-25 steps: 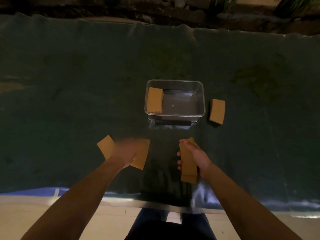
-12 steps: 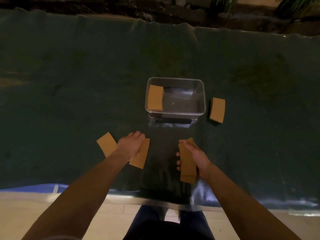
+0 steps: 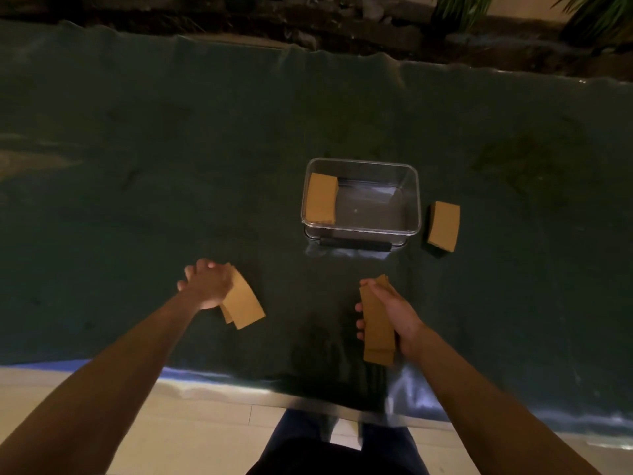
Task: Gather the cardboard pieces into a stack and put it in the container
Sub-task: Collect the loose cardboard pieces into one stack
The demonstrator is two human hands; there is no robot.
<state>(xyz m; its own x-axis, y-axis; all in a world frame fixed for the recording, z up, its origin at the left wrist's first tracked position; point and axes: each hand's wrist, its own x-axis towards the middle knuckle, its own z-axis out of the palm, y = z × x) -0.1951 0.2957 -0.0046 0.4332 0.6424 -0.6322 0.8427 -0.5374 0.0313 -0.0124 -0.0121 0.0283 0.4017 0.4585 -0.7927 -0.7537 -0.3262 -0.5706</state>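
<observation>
A clear plastic container (image 3: 412, 200) sits mid-table with a brown cardboard stack (image 3: 321, 197) inside at its left end. Another cardboard stack (image 3: 444, 225) lies on the cloth just right of the container. My left hand (image 3: 205, 284) grips two overlapped cardboard pieces (image 3: 242, 299) at the near left. My right hand (image 3: 394, 311) holds a small cardboard stack (image 3: 376, 323) on edge, near the table's front.
A dark green cloth (image 3: 137, 166) covers the table, with a blue sheet edge (image 3: 51, 365) at the front. Rocks and plants (image 3: 462, 12) line the far side. My legs (image 3: 335, 450) and pale floor tiles show below the table edge.
My left hand slid the right-hand loose piece leftward onto the other loose piece and closed on both. My right hand stayed in place with its stack.
</observation>
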